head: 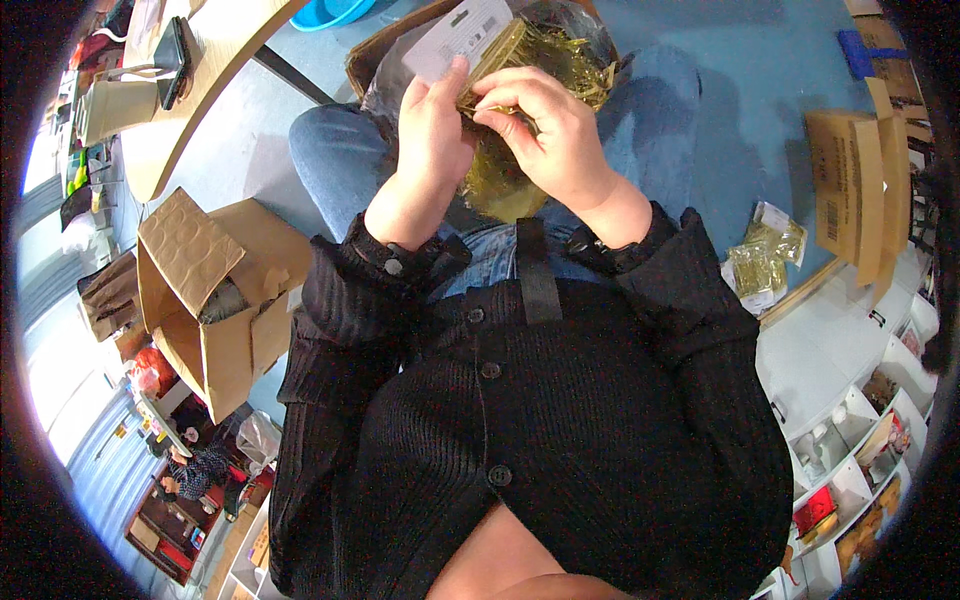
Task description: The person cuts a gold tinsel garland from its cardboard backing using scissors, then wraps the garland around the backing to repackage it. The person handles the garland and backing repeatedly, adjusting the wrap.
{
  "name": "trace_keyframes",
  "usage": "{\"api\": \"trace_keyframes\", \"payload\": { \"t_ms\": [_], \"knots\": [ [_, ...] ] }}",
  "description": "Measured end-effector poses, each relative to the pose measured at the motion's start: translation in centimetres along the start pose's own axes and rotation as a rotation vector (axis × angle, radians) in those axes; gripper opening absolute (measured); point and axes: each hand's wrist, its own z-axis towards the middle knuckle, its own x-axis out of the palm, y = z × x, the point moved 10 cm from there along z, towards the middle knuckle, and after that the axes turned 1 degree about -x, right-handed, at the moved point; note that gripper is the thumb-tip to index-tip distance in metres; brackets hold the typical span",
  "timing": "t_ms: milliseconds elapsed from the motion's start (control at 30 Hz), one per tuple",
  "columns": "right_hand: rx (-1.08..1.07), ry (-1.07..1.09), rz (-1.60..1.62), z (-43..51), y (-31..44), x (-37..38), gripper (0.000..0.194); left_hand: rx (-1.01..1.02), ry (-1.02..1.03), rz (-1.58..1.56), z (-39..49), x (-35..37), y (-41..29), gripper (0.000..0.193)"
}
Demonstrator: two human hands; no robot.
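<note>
My left hand (pixel 437 139) grips a white printed hang card (pixel 459 37) by its lower edge, thumb on its face. Beside the card lies a bundle of gold metallic tinsel or foil strips (pixel 499 52). My right hand (pixel 544 124) has thumb and forefinger nearly together at the bundle's lower end; whether something thin is between them I cannot tell. Beneath both hands, a plastic-lined cardboard box (pixel 361 66) holds more gold shiny material (pixel 589 75). A yellowish translucent packet (pixel 499 184) hangs below my hands, over my lap.
Several clear packets of gold material (pixel 757 266) lie on the floor at right, near a cardboard carton (pixel 836 176) and white shelving (pixel 825 352). An open cardboard box (pixel 217 292) stands at left. A table (pixel 217 71) bears a phone (pixel 175 64). Another person (pixel 199 472) is far off, lower left.
</note>
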Motion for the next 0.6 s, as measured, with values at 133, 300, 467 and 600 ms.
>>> {"api": "trace_keyframes", "payload": {
  "t_ms": [133,300,467,600],
  "knots": [
    [0.148,0.018,0.029,0.1,-2.1,-1.5,0.011,-0.024,0.052,-0.063,0.2,-0.2,0.9,0.032],
    [0.316,-0.091,0.125,0.1,-5.2,-4.9,0.014,-0.025,0.150,-0.039,-0.2,0.3,1.1,0.034],
    [0.439,-0.085,0.106,-0.2,-8.5,-6.6,0.017,-0.079,0.182,-0.061,-0.4,0.6,1.4,0.038],
    [0.571,-0.116,0.214,-1.5,-11.8,-7.1,0.018,-0.080,0.217,-0.054,-0.8,1.0,1.2,0.042]
  ]
}}
